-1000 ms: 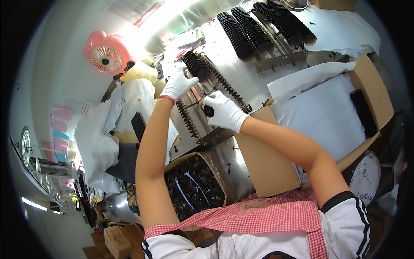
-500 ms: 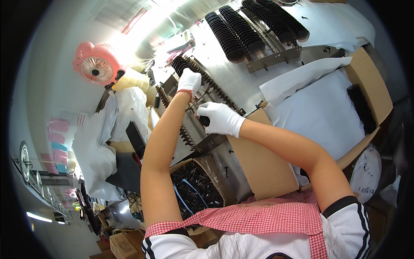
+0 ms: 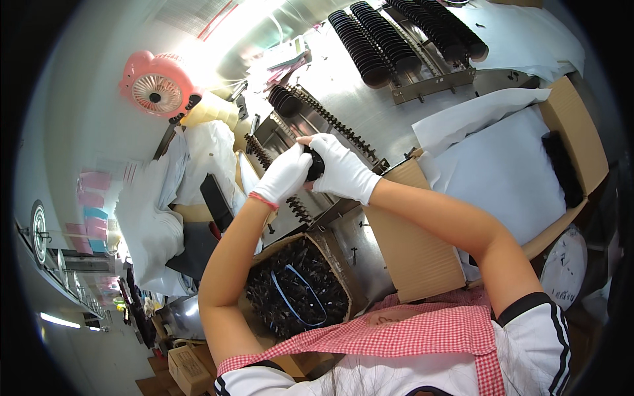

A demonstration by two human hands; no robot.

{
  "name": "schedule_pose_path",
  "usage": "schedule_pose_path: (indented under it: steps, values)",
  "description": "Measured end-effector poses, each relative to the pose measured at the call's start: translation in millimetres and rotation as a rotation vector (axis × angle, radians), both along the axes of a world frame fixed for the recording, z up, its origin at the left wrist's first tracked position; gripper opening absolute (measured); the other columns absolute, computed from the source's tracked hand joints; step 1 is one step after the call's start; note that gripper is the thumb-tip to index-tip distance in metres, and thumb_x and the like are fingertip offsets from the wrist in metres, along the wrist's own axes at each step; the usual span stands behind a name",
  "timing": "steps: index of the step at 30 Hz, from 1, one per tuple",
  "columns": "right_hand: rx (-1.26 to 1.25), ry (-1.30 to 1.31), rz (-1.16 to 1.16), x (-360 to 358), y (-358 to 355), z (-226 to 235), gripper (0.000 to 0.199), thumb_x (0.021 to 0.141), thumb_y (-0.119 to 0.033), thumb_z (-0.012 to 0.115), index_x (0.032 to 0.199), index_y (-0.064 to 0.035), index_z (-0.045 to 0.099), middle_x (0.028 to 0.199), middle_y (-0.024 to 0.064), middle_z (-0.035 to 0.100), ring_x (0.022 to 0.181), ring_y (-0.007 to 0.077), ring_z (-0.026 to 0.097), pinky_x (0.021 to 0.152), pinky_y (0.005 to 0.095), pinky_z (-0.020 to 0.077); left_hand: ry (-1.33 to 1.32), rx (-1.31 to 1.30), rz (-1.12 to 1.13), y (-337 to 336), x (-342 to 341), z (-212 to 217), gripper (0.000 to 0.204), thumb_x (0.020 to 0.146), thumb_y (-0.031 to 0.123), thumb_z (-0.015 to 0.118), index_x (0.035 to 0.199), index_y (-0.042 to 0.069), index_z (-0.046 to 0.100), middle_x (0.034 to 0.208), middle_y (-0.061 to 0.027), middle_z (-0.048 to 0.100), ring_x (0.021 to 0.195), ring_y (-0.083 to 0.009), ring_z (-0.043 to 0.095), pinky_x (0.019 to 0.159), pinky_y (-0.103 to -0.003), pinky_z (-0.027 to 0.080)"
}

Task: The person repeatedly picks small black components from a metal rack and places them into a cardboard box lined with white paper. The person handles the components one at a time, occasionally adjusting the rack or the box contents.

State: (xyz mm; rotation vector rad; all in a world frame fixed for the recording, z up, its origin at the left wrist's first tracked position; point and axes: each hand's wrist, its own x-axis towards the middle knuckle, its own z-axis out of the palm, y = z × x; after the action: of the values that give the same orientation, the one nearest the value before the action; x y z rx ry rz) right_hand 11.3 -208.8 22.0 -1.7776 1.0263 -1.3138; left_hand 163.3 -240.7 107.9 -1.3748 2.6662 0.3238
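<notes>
Both gloved hands have drawn together since the earlier frames, where they worked apart along the toothed rails; they now meet over one small stack of black parts [image 3: 315, 164]. Left hand [image 3: 284, 177], in a white glove with a red cuff, is curled against the stack from its left side, fingers closed on it. Right hand [image 3: 343, 173], also white-gloved, wraps the stack from the right, thumb on top, so the dark pieces show only in the gap between the two gloves. That stack sits above the near toothed rail [image 3: 290, 198], which runs diagonally across the steel bench [image 3: 370, 112].

Just beyond the hands a second toothed rail [image 3: 333, 122] carries a short row of black discs [image 3: 285, 100] at its far end. Farther up the bench, long rows of the same black discs [image 3: 389, 39] fill a metal rack. Below the forearms an open cardboard box [image 3: 297, 290] holds a loose heap of black pieces with a blue band lying among them. To the right a larger cardboard box [image 3: 502, 171] is lined with white paper, with a dark strip at its far wall. A pink fan [image 3: 157, 86] stands at the upper left, beside white bags [image 3: 148, 211]. A red checked apron [image 3: 409, 330] shows at the lower edge.
</notes>
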Motion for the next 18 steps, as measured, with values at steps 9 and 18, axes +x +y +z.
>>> schedule_pose_path:
  steps: [9,18]
  values:
    - [0.079,0.341,-0.022,2.9,-8.3,1.8,0.05,0.073,-0.014,0.076,0.12,-0.0139,0.061,0.123,0.0129,0.056,0.111,0.0335,0.059,0.095,0.0393,0.0523,0.109,-0.154,0.317,-124.0,41.0,-16.6,0.08,0.076,0.041,0.08,0.132,-0.006,0.047,0.133,-0.026,0.05,0.12,-0.0375,0.054,0.103,-0.039,0.045]
    - [-0.038,0.278,0.086,0.8,-11.2,-10.2,0.04,0.068,-0.004,0.069,0.106,-0.012,0.064,0.114,0.0105,0.063,0.105,0.0342,0.062,0.089,0.0405,0.0539,0.082,-0.639,0.098,-200.4,30.6,-56.9,0.107,0.062,0.071,0.072,0.146,0.009,0.047,0.15,-0.0172,0.042,0.141,-0.0351,0.032,0.118,-0.043,0.017]
